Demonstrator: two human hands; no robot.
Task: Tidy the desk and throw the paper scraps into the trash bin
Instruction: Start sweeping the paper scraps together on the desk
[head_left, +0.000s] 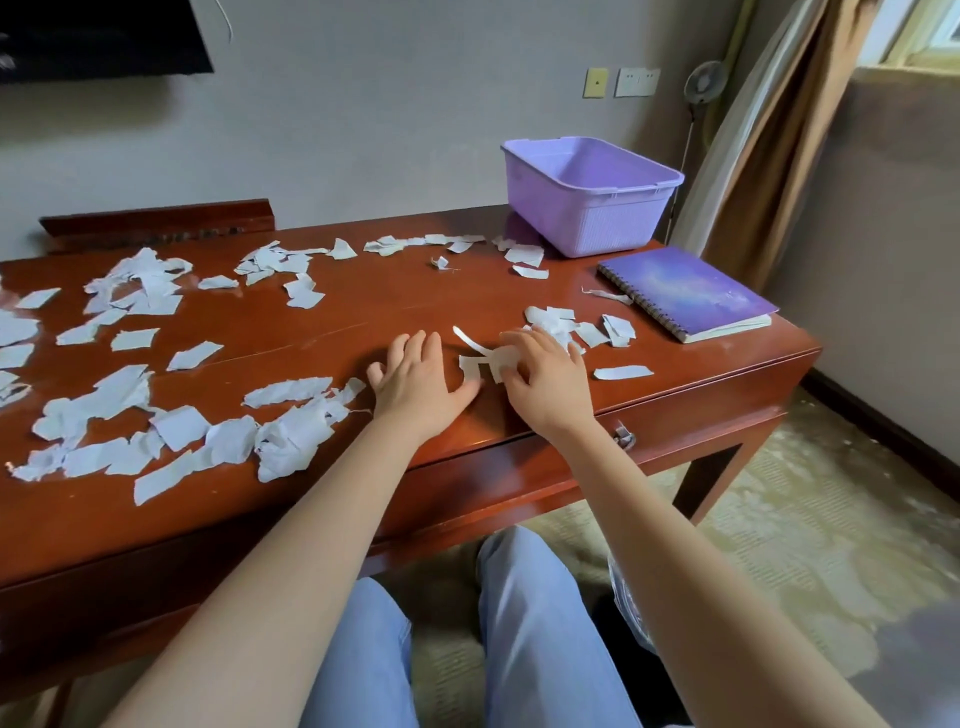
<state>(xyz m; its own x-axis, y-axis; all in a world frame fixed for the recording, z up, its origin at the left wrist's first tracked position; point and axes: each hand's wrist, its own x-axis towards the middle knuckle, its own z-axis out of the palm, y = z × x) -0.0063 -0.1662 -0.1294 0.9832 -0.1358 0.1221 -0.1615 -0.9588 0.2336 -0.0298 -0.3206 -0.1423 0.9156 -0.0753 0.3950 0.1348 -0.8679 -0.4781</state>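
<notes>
White torn paper scraps (291, 431) lie scattered over the red-brown wooden desk (395, 306), thickest on its left half. My left hand (418, 382) lies flat on the desk with fingers spread and straight, beside a scrap. My right hand (543, 382) has its fingers curled around a few small scraps (480, 364) near the desk's front middle. More scraps (576, 327) sit just beyond that hand. A black trash bin with a clear bag liner (626, 603) shows partly under my right forearm, on the floor.
A purple plastic basin (587, 208) stands at the desk's back right. A purple spiral notebook (685, 291) lies at the right edge. A drawer handle (623, 436) hangs on the desk front. My knees in blue jeans (524, 623) are below the desk.
</notes>
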